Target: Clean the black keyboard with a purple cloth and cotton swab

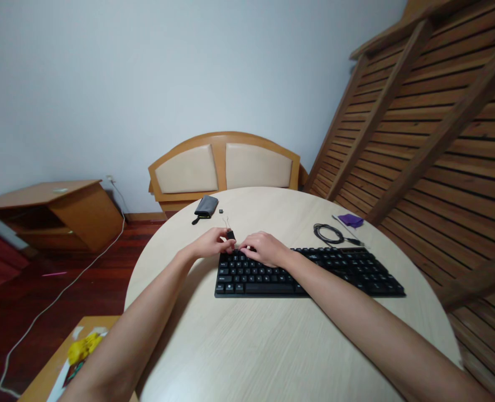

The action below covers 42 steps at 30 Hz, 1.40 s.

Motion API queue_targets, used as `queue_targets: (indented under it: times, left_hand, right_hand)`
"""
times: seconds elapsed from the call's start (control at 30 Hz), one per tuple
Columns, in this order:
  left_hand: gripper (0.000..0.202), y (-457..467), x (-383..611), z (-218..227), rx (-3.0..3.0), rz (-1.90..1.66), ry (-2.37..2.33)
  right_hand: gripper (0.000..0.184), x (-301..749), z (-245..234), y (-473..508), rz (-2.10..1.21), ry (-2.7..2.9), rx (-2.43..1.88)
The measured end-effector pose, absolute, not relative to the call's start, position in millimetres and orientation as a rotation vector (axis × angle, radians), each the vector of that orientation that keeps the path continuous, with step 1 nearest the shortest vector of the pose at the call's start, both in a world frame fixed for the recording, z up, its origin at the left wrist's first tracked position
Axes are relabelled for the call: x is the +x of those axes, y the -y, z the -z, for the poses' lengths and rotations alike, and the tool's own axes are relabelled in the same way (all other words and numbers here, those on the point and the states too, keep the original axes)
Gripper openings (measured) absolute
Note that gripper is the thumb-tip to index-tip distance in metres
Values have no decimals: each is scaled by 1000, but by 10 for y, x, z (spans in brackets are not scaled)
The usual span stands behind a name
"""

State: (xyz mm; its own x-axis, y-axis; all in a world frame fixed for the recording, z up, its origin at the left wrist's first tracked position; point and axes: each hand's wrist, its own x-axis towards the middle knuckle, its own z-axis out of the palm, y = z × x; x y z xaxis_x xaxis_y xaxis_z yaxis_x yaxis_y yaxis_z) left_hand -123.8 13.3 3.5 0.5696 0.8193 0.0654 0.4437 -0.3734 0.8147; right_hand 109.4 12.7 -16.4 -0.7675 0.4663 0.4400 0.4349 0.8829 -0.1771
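Observation:
A black keyboard (314, 272) lies on a round pale wooden table (272, 346). My left hand (211, 243) is at the keyboard's top left corner, fingers pinched on a small black tool with thin wire loops (229, 231). My right hand (264, 248) rests curled over the upper left keys, its fingertips touching the keys beside that tool. What the right fingers hold, if anything, is hidden.
A coiled black cable (328, 233) and a purple cloth (351, 220) lie beyond the keyboard's right end. A grey pouch (206, 206) and a tiny dark piece (221, 211) sit at the table's far edge. A padded headboard (224, 166), slatted wooden frame (431, 128) and low cabinet (63, 212) surround the table.

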Motion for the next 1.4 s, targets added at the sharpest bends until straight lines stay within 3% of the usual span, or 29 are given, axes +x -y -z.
queue_targets:
  times: [0.4, 0.93, 1.4]
  left_hand:
    - [46, -148, -1253, -27, 1870, -589, -1005]
    - [44, -171, -1278, 28, 1744, -672, -993]
    - [41, -129, -1207, 20, 1860, -820, -851]
  right_hand:
    - [19, 1075, 52, -197, -313, 2634, -701]
    - [23, 1000, 124, -66, -419, 2399, -923]
    - [16, 1006, 150, -73, -724, 2225, -846]
